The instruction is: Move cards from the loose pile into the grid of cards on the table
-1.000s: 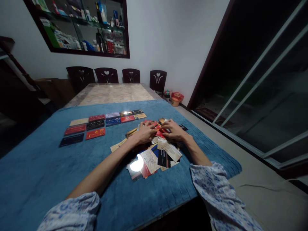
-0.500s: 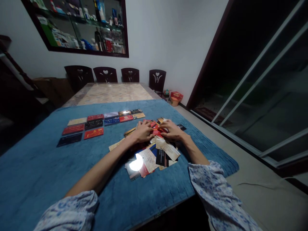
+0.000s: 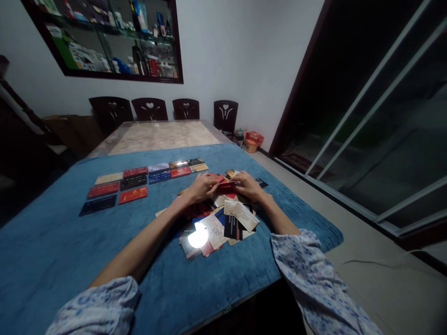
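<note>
A loose pile of cards (image 3: 223,218) lies on the blue cloth (image 3: 70,260) in front of me. Over its far end my left hand (image 3: 199,187) and my right hand (image 3: 248,185) pinch the two ends of a red card (image 3: 226,184), held a little above the pile. Both hands' fingers are curled. To the left, several cards in rows (image 3: 139,179) lie flat on the cloth: red, black, blue and cream ones.
The bare table top (image 3: 164,135) runs beyond the cloth to several dark chairs (image 3: 185,108). A wall cabinet (image 3: 104,42) with bottles hangs above. Glass sliding doors (image 3: 384,139) stand on the right, and a red container (image 3: 252,141) sits on the floor.
Both hands have risen off the pile and drawn together, now holding one red card between them. The camera has shifted slightly left.
</note>
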Motion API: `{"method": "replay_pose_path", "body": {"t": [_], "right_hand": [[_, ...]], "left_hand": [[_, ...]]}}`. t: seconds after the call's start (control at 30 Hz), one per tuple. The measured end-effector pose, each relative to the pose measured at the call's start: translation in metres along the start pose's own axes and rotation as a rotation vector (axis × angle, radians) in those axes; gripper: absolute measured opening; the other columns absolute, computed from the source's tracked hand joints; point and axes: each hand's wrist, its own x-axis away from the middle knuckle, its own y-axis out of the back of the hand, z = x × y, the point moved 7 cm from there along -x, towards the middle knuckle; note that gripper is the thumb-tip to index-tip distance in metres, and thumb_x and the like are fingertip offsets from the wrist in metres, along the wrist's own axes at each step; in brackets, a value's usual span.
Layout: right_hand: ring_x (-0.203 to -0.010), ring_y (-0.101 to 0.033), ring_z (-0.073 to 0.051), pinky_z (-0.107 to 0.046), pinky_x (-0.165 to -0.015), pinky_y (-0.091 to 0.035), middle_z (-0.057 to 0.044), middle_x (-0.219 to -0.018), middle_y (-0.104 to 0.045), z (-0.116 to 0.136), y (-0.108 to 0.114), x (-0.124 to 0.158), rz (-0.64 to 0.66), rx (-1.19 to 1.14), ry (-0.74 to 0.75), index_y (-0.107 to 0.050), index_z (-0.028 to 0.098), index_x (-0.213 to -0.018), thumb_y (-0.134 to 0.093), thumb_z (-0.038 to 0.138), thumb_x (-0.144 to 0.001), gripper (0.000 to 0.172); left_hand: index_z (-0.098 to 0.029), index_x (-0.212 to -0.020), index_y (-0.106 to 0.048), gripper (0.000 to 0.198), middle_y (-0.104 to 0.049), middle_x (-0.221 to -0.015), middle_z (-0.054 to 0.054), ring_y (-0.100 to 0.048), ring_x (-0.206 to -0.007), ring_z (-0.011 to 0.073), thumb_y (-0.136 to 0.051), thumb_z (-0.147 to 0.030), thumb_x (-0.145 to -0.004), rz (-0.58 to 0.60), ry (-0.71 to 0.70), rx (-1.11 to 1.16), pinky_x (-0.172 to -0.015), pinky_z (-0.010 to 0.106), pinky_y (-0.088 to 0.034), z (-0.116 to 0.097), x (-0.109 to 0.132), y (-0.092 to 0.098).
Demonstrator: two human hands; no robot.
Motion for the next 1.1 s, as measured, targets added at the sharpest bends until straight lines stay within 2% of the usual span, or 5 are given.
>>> {"method": "replay_pose_path", "body": {"t": [0.2, 0.63, 0.83, 0.97, 1.1], "right_hand": [[-0.082, -0.057, -0.021, -0.033, -0.085, -0.04, -0.008, -0.086, -0.071, -0.001, 0.001, -0.001, -0.057, -0.005, -0.039, -0.075, 0.016, -0.088, -0.054, 0.015, -0.081, 0.023], [-0.077, -0.059, -0.019, -0.029, -0.076, -0.043, -0.006, -0.083, -0.073, -0.003, -0.006, -0.002, -0.061, -0.116, -0.024, -0.078, 0.018, -0.092, -0.059, 0.017, -0.079, 0.023], [-0.081, -0.06, -0.019, -0.032, -0.083, -0.043, -0.005, -0.086, -0.074, 0.0, 0.009, 0.001, -0.208, -0.148, -0.03, -0.075, 0.018, -0.09, -0.056, 0.015, -0.079, 0.023], [-0.087, -0.061, -0.021, -0.034, -0.085, -0.045, -0.006, -0.092, -0.073, 0.001, 0.018, 0.003, -0.316, -0.21, -0.02, -0.072, 0.02, -0.088, -0.059, 0.023, -0.083, 0.015], [-0.089, -0.063, -0.021, -0.035, -0.084, -0.047, -0.007, -0.095, -0.072, 0.005, 0.022, 0.004, -0.384, -0.261, -0.01, -0.068, 0.021, -0.09, -0.056, 0.028, -0.087, 0.014]], "left_hand": [[-0.015, -0.087, -0.073, 0.024, -0.069, -0.086, 0.007, -0.058, -0.079, 0.0169, -0.05, -0.011, -0.085, -0.134, 0.049, 0.098, -0.076, 0.027, -0.047, 0.016, 0.001, 0.003], [-0.015, -0.091, -0.075, 0.024, -0.068, -0.086, 0.007, -0.061, -0.078, 0.0164, -0.053, -0.009, -0.083, -0.217, 0.05, 0.146, -0.076, 0.027, -0.05, 0.024, 0.001, -0.001], [-0.016, -0.088, -0.075, 0.022, -0.069, -0.084, 0.005, -0.061, -0.081, 0.0171, -0.055, -0.01, -0.083, -0.245, 0.071, 0.184, -0.077, 0.027, -0.05, 0.028, 0.002, 0.001], [-0.016, -0.083, -0.075, 0.02, -0.07, -0.078, 0.004, -0.06, -0.08, 0.0177, -0.056, -0.012, -0.084, -0.258, 0.095, 0.197, -0.076, 0.028, -0.049, 0.029, 0.003, 0.002], [-0.018, -0.088, -0.077, 0.02, -0.073, -0.081, 0.003, -0.06, -0.079, 0.0167, -0.058, -0.014, -0.084, -0.245, 0.096, 0.236, -0.075, 0.027, -0.048, 0.026, 0.003, -0.001]]}}
